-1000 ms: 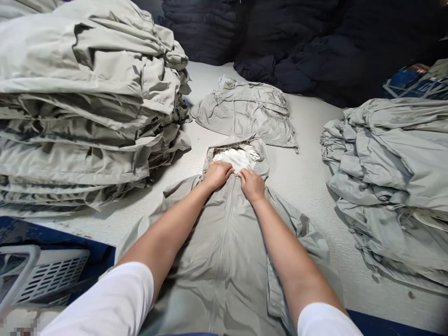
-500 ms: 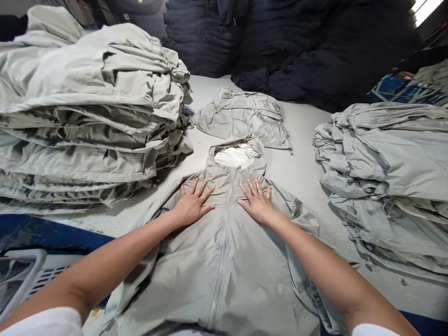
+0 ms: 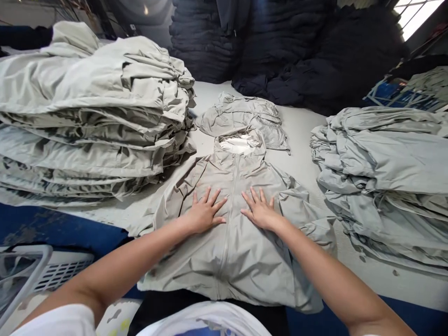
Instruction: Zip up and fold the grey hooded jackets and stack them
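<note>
On the white bench (image 3: pixel 301 135) right in front of you lies a pale grey, thin-cloth zip-front jacket (image 3: pixel 252 256), front up, its collar end pointing away and its hem towards you. A long grey zip (image 3: pixel 229 228) runs down its middle and looks closed to the neck; white lining (image 3: pixel 240 143) shows in the opening above. Your left hand (image 3: pixel 206 212) and right hand (image 3: pixel 259 210) rest palm down on the chest, one each side of the zip, well apart, fingers spread — neither grips anything.

As far as one can judge, the laying out and closing are done, while creases remain across the front and the sleeves lie rumpled at the sides; nothing is folded over.

Just beyond the collar is a crumpled light grey garment (image 3: pixel 252 112) — whether the two touch, you cannot tell. A tall, layered stack of pale grey garments (image 3: pixel 87 135) stands to your left, a lower light grey heap (image 3: pixel 402 168) to your right. Dark navy cloth piles (image 3: pixel 280 51) fill the far side, and a white slotted plastic basket (image 3: pixel 63 273) sits low at your left.
</note>
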`<state>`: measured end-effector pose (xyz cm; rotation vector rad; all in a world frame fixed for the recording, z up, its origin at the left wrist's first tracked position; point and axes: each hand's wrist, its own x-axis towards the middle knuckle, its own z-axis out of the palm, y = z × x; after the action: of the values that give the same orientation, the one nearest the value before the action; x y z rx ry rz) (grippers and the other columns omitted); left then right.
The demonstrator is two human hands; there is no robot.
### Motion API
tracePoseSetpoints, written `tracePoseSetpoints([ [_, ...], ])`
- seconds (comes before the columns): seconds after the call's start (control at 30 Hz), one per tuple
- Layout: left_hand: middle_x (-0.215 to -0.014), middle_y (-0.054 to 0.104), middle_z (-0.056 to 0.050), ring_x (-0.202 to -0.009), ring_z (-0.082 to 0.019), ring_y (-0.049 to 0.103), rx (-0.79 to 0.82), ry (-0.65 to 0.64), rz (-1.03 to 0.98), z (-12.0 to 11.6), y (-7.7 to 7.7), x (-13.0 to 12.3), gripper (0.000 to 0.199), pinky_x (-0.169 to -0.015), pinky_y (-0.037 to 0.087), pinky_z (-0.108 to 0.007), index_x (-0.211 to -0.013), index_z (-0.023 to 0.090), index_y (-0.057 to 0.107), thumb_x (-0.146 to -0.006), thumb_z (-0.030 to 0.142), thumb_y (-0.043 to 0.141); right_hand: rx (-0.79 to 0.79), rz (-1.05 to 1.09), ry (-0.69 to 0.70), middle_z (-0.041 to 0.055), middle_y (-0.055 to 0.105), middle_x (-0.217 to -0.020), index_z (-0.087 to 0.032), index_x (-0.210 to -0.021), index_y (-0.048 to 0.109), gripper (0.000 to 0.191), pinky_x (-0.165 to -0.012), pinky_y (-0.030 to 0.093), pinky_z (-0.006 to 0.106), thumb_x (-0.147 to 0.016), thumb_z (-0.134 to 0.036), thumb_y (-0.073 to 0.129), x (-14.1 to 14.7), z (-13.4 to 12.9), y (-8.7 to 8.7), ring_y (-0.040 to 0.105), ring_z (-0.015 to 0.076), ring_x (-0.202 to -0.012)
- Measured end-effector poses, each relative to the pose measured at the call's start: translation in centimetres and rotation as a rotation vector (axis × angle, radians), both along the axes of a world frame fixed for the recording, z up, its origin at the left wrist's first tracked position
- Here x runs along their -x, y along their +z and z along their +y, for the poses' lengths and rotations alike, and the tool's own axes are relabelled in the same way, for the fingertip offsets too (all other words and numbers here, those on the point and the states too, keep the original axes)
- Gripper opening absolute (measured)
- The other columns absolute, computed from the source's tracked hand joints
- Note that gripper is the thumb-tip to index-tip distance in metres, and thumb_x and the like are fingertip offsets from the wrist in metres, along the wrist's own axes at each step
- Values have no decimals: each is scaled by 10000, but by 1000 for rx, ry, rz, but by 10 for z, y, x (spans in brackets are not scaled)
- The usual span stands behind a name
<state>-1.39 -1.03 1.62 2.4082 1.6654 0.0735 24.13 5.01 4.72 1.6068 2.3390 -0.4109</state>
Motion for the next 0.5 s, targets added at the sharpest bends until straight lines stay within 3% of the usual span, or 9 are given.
tracePoseSetpoints([
  [0.1, -1804, 149, -53, -1663, -428, 19, 55, 40, 1, -8, 1, 0, 759, -1264, 81, -769, -1696, 364, 282, -1027, 691, 430, -59, -4, -26, 9, 27, -1813, -414, -1712, 174, 690, -1249, 67, 769, -1073, -649, 290, -16, -1, -3, -50, 367, -1663],
  [0.23, -1779, 238, -115, -1646, -442, 152, 106, 121, -14, -10, 19, -13, 703, -1254, 140, -778, -1666, 310, 383, -1038, 601, 500, -54, -46, -84, 115, 210, -1785, -280, -1695, 323, 662, -1280, 186, 671, -1077, -504, 406, -14, 11, 20, 164, 361, -1648],
  [0.3, -1751, 309, -147, -1630, -434, 227, 54, 83, -73, -34, 18, -17, 672, -1246, 156, -788, -1643, 294, 428, -1041, 581, 513, -129, -84, -58, 156, 272, -1761, -250, -1671, 384, 663, -1284, 167, 665, -1051, -460, 485, -15, -3, 26, 222, 375, -1631],
  [0.37, -1734, 355, -143, -1623, -396, 273, -23, 20, -151, -71, 7, -19, 638, -1261, 158, -767, -1628, 296, 447, -1056, 576, 485, -284, -91, -50, 168, 247, -1767, -255, -1665, 395, 690, -1264, 140, 713, -1022, -463, 536, -27, -31, 22, 173, 411, -1636],
  [0.5, -1729, 365, -149, -1632, -321, 279, -124, 33, -215, -145, -18, -17, 549, -1317, 108, -671, -1598, 254, 483, -1099, 475, 426, -550, -26, -245, 262, 242, -1738, -198, -1666, 384, 761, -1151, 193, 836, -1010, -576, 467, -86, -89, -7, 117, 520, -1614],
])
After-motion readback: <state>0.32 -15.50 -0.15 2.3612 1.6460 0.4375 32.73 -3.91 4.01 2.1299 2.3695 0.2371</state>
